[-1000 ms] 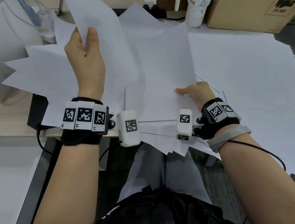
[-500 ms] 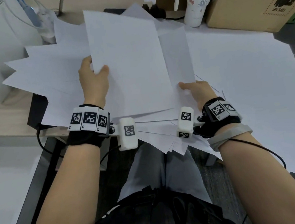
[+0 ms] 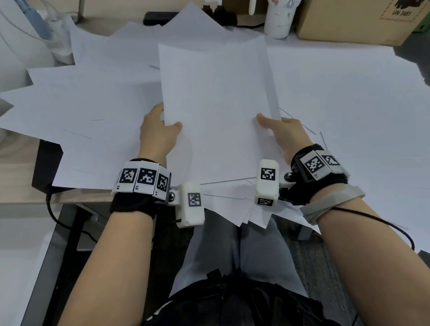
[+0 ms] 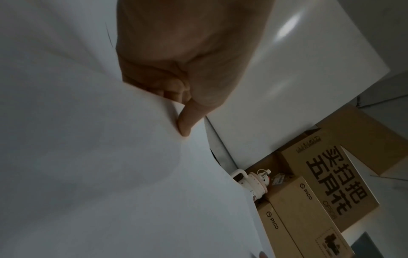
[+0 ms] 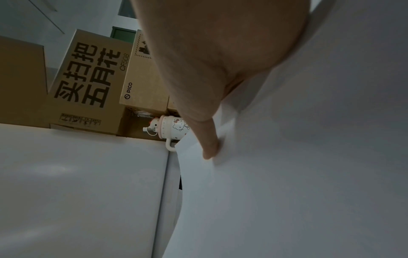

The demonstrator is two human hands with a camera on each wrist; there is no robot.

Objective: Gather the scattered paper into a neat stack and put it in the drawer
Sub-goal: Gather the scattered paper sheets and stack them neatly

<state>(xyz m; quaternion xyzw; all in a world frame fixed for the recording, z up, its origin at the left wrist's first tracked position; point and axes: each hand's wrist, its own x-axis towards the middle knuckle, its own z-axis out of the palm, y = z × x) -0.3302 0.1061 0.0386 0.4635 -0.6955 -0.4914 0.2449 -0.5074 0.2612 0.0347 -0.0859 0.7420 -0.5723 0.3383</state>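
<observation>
so the small stack (image 3: 218, 108) sits dead centre of the head view, held over the scattered sheets (image 3: 91, 118) that fan out to the left, right and lower middle of the frame; no drawer visible anywhere that I can find.

handling-wise, my read: plain office paper, super light, floppy, and slick sheet on sheet; a thin bunch like this will sag and slide apart if held by one corner, so taking it by both long edges near the bottom seems the sane way; edges crease easily too, so no hard squeezing.

left hand (image 3: 155, 134) is at the stack's left edge, thumb lying on top of the paper, fingers tucked under it; the left wrist view shows that pinch plainly; right hand (image 3: 283, 133) mirrors it on the right edge, thumb pressed on top, other fingers hidden beneath the sheets, so grasping as far as I can judge; both forearms come up from the bottom of the frame, wrists roughly level, palms turned inward toward each other.
</observation>
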